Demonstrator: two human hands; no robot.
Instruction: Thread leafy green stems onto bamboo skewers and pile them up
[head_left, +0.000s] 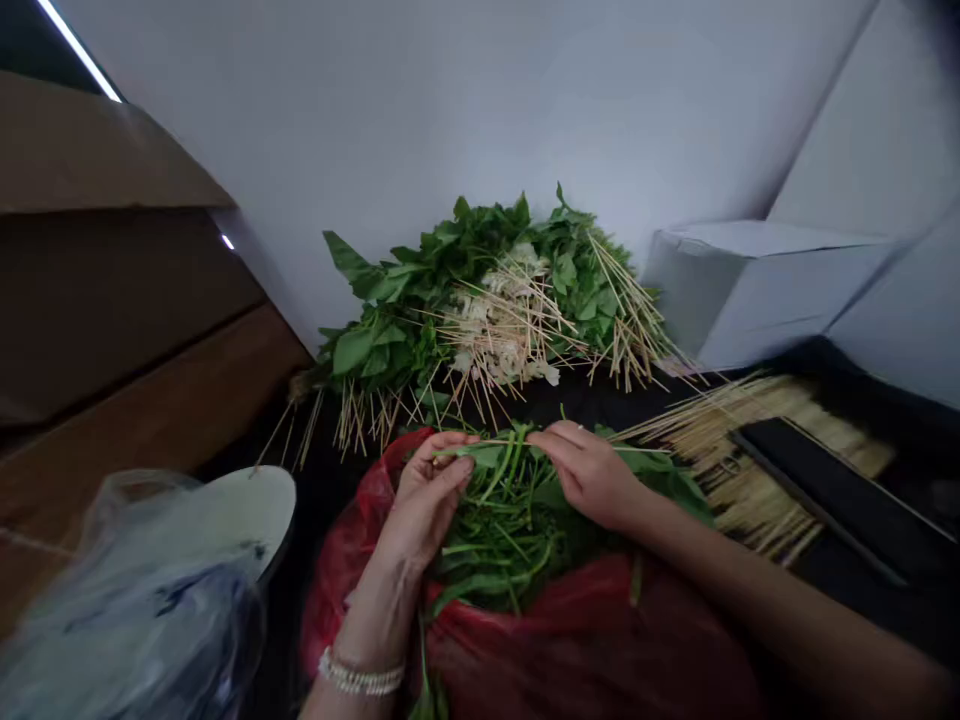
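Over a red plastic bag (600,620) full of loose leafy greens (502,550), both of my hands are raised close together. My left hand (424,495) is closed in a pinch on a green leaf stem, its thumb against the fingertips. In my right hand (592,475) a thin bamboo skewer (504,442) is gripped; its tip reaches left toward my left fingers and its other end sticks out to the right. Some green stems hang across the skewer between the hands. My right fingertips are partly hidden behind the hand.
Against the wall lies a heap of skewered greens (375,345) with pale skewered pieces (510,300) in the middle. Loose bamboo skewers (795,420) and a dark phone-like object (847,490) lie right. A white box (765,290), a round white-topped container (262,500) and clear plastic bags (150,620) stand around.
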